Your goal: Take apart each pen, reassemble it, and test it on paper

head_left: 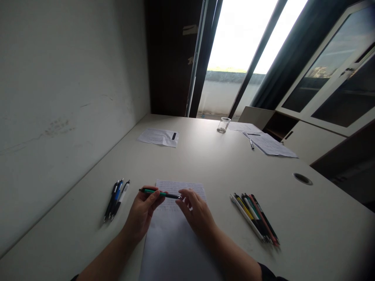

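Observation:
My left hand (146, 208) is closed around the barrel of a green and black pen (169, 195), held level above a sheet of paper (172, 238). The pen's metal tip points right. My right hand (195, 210) has its thumb and forefinger closed at that tip, the other fingers curled behind. Handwritten lines cover the sheet's upper part, while its lower part is blank. Left of my hands lie several pens (117, 199), black, blue and white. To the right is a larger group of pens (256, 218) in white, yellow, green, red and black.
Farther back on the white table (205, 160) are a written sheet (158, 137), a glass cup (224, 125), a stack of papers (271, 144) and a single pen (251, 144). A round cable hole (302, 179) is at the right. A wall (73, 97) borders the left edge.

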A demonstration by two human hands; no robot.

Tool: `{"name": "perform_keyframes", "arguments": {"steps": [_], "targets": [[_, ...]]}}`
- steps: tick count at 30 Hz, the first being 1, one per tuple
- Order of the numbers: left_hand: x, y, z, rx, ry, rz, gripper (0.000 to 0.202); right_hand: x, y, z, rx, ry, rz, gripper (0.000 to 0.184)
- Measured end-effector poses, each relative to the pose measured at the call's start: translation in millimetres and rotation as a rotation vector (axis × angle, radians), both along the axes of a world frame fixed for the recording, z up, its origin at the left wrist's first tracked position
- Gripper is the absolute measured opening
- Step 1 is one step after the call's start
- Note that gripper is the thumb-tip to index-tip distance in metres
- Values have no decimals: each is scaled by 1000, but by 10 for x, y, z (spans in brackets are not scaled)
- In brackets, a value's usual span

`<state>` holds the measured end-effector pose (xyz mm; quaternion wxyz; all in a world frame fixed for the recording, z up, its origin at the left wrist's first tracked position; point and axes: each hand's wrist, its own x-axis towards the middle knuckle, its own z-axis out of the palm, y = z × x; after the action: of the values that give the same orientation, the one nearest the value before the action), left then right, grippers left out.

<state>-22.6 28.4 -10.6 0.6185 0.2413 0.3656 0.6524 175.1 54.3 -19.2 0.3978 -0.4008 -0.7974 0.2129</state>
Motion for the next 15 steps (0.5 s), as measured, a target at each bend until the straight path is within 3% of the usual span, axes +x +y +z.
{"name": "perform_keyframes", "arguments": {"steps": [4, 8, 15], "targets": [[6, -2, 12, 6, 6, 14, 24, 3, -1, 64, 5, -54, 10, 26], [13, -2, 26, 21, 8, -1, 22, -10, -8, 50, 41, -44, 6, 19], [21, -46, 32, 43, 89, -183, 16, -14, -9, -9, 47, -35, 17, 12]]}}
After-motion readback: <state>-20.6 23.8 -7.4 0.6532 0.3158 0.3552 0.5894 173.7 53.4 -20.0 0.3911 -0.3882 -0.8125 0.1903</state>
